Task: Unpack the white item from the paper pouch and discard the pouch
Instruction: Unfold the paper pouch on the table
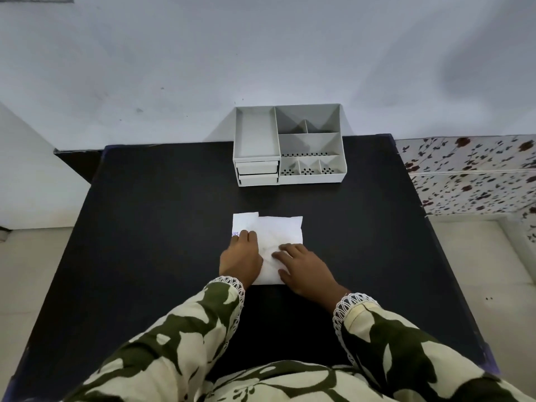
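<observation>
A white paper pouch point(282, 232) lies flat on the black table point(162, 227), in the middle, slightly creased. A smaller white piece point(243, 223) with purple print sticks out at the pouch's far left corner; I cannot tell whether it is the item or a flap. My left hand point(240, 258) rests on the pouch's left edge, fingers pressing down over that printed piece. My right hand point(304, 266) lies on the pouch's near right part, fingers spread flat on the paper. Neither hand has lifted the pouch.
A grey desk organiser point(290, 146) with several open compartments and two small drawers stands at the table's far edge against a pale wall. A floral-patterned surface point(470, 172) is to the right of the table, pale floor at both sides.
</observation>
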